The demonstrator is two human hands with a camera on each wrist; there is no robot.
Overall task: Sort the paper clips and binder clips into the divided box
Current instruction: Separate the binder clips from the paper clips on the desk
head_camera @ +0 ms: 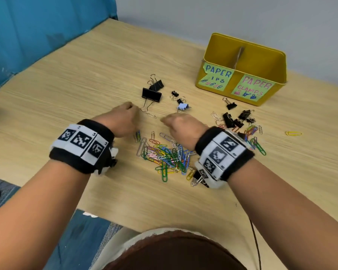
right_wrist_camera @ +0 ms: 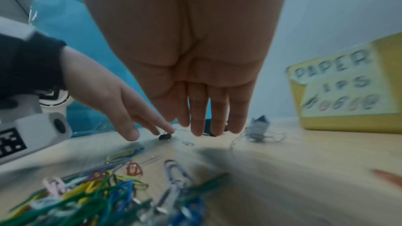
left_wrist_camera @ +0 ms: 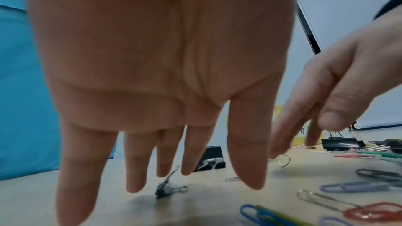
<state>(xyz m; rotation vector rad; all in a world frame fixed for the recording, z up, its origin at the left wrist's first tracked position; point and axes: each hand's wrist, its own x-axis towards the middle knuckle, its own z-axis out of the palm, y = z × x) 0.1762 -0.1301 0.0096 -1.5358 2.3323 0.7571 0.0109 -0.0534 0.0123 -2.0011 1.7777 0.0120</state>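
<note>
Two black binder clips (head_camera: 152, 91) lie at the table's middle, with a light blue binder clip (head_camera: 183, 106) to their right. A heap of coloured paper clips (head_camera: 169, 155) lies between my wrists. The yellow divided box (head_camera: 261, 61) stands at the back right, labelled PAPER CLIPS and PAPER CLAMPS. My left hand (head_camera: 123, 120) hangs over a small dark binder clip (left_wrist_camera: 165, 188), fingers (left_wrist_camera: 139, 169) straight and holding nothing. My right hand (head_camera: 180, 123) hovers beside it, fingers (right_wrist_camera: 217, 118) straight down, empty. In the right wrist view a left fingertip reaches the small clip (right_wrist_camera: 164, 137).
More black binder clips (head_camera: 233, 119) mixed with paper clips lie right of my right hand, in front of the box. A lone yellow paper clip (head_camera: 293, 133) sits far right. A blue partition (head_camera: 37, 36) borders the wooden table (head_camera: 66, 94) on the left.
</note>
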